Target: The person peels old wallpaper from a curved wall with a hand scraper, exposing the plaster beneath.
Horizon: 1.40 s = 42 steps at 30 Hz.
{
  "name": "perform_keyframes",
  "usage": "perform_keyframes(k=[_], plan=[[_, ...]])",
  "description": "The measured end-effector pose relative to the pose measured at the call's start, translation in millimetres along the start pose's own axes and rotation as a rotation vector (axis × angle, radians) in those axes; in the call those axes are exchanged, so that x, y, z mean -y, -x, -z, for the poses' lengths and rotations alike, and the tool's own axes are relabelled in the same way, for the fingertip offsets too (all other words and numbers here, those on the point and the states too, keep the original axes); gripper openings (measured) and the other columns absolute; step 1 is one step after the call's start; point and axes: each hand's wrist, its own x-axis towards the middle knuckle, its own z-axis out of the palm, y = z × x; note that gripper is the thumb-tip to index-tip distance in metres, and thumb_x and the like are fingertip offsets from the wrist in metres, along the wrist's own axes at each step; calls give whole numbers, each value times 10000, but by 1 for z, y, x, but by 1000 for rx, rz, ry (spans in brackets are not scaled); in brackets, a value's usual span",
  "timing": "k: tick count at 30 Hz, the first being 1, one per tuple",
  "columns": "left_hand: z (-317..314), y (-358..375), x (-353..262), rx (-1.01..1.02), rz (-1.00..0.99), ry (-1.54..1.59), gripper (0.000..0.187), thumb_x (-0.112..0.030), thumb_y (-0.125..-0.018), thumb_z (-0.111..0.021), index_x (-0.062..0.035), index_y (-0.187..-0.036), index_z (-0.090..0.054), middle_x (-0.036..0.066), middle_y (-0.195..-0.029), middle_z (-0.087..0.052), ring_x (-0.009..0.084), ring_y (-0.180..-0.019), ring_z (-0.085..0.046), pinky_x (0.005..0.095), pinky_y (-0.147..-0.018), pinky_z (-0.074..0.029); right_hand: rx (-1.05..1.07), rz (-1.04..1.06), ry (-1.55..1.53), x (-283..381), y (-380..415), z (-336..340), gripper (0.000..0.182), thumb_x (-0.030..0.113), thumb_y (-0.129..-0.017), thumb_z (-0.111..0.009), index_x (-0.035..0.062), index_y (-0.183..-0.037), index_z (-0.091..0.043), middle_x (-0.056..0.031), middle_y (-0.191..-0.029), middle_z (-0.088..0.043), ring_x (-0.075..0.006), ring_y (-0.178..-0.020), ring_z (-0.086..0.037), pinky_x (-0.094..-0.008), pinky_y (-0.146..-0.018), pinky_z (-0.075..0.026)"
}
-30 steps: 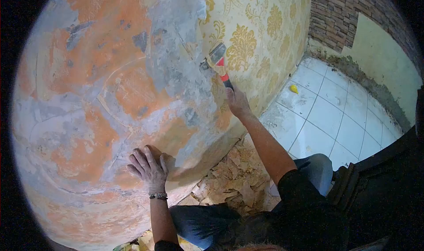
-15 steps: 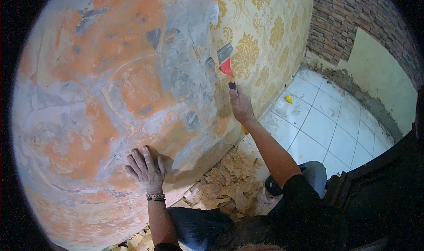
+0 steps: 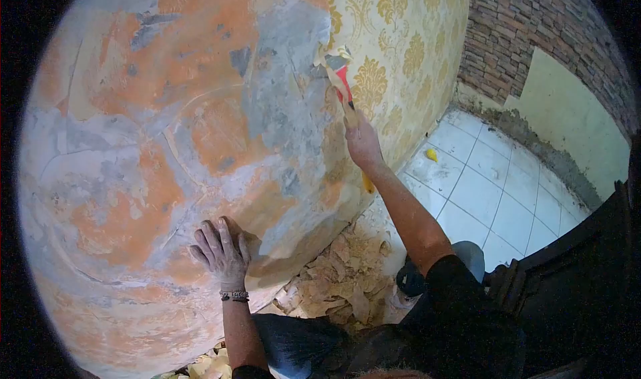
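Observation:
My right hand [image 3: 364,142] grips a putty knife [image 3: 343,79] with a red section below its metal blade. The blade presses at the ragged edge of the gold-patterned wallpaper [image 3: 414,52], where a curled scrap bunches over its tip. A pale strip of peeled paper hangs across the tool's handle. Against the stripped part of the wall [image 3: 220,132], patchy orange and grey, my left hand [image 3: 225,252] rests flat with fingers spread. A bracelet circles the left wrist. A yellow tip juts out below my right hand.
Torn wallpaper scraps [image 3: 347,279] are heaped on the floor along the wall's foot. White floor tiles [image 3: 467,192] lie to the right, with a small yellow piece [image 3: 432,155] on them. Stone-patterned covering [image 3: 534,25] lines the far wall. A dark wooden piece [image 3: 574,259] stands at right.
The putty knife has pushed a little upward under the wallpaper edge, and a scrap now curls over its blade. A loose strip now crosses the handle. My left hand stays in place.

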Motion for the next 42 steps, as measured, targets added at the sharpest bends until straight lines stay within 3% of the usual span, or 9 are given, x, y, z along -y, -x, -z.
perform_keyframes(k=[11,15,17,26,30,32,39,42], plan=[[2,1,2,13,2,-13,601,-387,-884,-584,-180,-1423,-415,171,-1500,-323,394,-1382,-285,592,-1118,-133,2,-107,37,26,1,12,412,412,-979,-456,21,-1083,-529,-263,-872,-605,-448,-870,-590,-463,-731,-442],[2,3,2,24,-12,0,614,-377,-889,-580,-178,-1437,-388,170,-1513,-301,392,-1397,-261,596,-1123,-130,49,-41,18,29,-13,21,402,406,-991,-435,43,-1146,-512,-267,-905,-615,-464,-905,-594,-498,-745,-452],[-1,-1,-1,-7,8,9,603,-386,-883,-586,-184,-1424,-414,171,-1502,-319,394,-1383,-283,598,-1118,-133,13,9,11,20,-19,17,464,465,-989,-401,24,-1073,-519,-251,-880,-602,-445,-862,-587,-471,-721,-434],[-3,2,1,-15,5,5,595,-384,-883,-580,-185,-1420,-420,169,-1502,-319,394,-1372,-302,604,-1110,-142,-11,67,21,31,-37,23,622,618,-949,-336,28,-1038,-511,-207,-759,-573,-401,-751,-594,-463,-655,-428],[-3,2,1,17,6,-2,591,-384,-886,-574,-185,-1421,-419,166,-1499,-326,395,-1368,-308,597,-1111,-141,39,37,-1,25,-44,27,612,605,-956,-329,25,-1018,-515,-203,-749,-574,-400,-727,-594,-474,-649,-429],[-1,4,1,5,-11,-12,591,-383,-886,-573,-186,-1421,-417,166,-1497,-328,394,-1366,-312,594,-1110,-143,7,178,109,20,-61,28,501,483,-985,-368,31,-1123,-533,-263,-816,-614,-490,-834,-600,-506,-689,-463],[1,5,0,26,13,0,595,-388,-886,-577,-183,-1421,-417,167,-1482,-353,394,-1356,-326,602,-1100,-160,17,155,135,4,-56,35,465,457,-981,-391,42,-1128,-541,-267,-886,-620,-486,-898,-590,-505,-748,-474],[3,1,1,49,8,3,628,-366,-877,-590,-173,-1438,-383,174,-1505,-311,396,-1383,-279,599,-1113,-145,27,25,96,0,-53,43,461,448,-982,-392,34,-1110,-549,-279,-916,-616,-481,-913,-585,-513,-757,-462]])
